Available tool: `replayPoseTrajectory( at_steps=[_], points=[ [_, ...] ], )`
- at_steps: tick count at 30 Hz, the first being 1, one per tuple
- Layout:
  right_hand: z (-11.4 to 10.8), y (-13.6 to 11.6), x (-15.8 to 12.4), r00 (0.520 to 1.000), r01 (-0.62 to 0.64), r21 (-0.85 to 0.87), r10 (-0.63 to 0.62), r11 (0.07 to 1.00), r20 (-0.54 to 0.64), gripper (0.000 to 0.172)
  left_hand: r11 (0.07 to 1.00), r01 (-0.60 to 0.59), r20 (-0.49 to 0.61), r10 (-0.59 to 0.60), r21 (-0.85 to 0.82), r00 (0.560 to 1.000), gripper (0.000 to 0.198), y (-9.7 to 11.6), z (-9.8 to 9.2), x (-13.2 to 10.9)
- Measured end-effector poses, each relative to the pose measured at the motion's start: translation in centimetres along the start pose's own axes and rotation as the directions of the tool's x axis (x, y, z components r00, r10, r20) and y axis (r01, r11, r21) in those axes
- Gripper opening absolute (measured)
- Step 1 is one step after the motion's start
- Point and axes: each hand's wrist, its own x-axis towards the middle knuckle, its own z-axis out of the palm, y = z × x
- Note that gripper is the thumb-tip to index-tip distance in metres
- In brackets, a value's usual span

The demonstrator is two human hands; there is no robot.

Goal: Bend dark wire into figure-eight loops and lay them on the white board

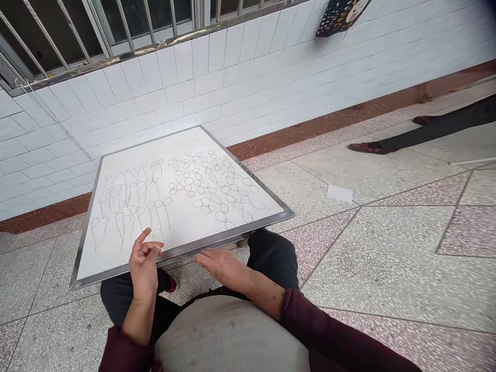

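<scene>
A white board (182, 227) with a metal rim lies in front of me, its near edge over my knees. Many thin looped wires or threads lie on it: ones with long tails, such as a loop (95, 223), on the left, and figure-like loops (222, 216) on the right. My left hand (144, 261) is raised at the near edge, thumb and forefinger pinched on a thin loop (157, 235). My right hand (222, 266) rests by the board's near rim, palm down, its fingers together; whether anything is under them is hidden.
Behind the board stands a white tiled wall (248, 77) with a barred window (127, 23). A dark patterned bag (341, 18) hangs at the top. At the right are a person's legs (430, 132) and shoes. A white paper (340, 194) lies on the floor.
</scene>
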Motion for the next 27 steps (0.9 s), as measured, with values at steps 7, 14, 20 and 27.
replayPoseTrajectory(
  at_steps=[7,14,20,27],
  points=[
    [-1.1,0.8,0.0,0.948,-0.268,0.309,0.307,0.912,-0.083,0.02,0.996,-0.016,0.018,0.014,0.085,1.0,0.063,1.0,0.2,-0.5],
    [-2.3,-3.0,4.4,0.852,-0.248,0.875,0.523,0.415,-0.007,0.021,0.98,0.0,0.247,-0.05,0.2,0.968,0.064,1.1,2.0,-2.6],
    [-1.1,-3.6,4.7,0.83,-0.198,0.947,0.558,0.251,0.026,0.019,0.986,0.034,0.3,-0.082,0.162,0.95,0.059,0.3,2.6,-3.4],
    [-0.4,-3.7,4.6,0.841,-0.149,0.946,0.54,0.288,-0.032,0.024,0.991,0.121,0.277,-0.13,0.049,0.952,0.046,-0.7,2.7,-3.1]
  ],
)
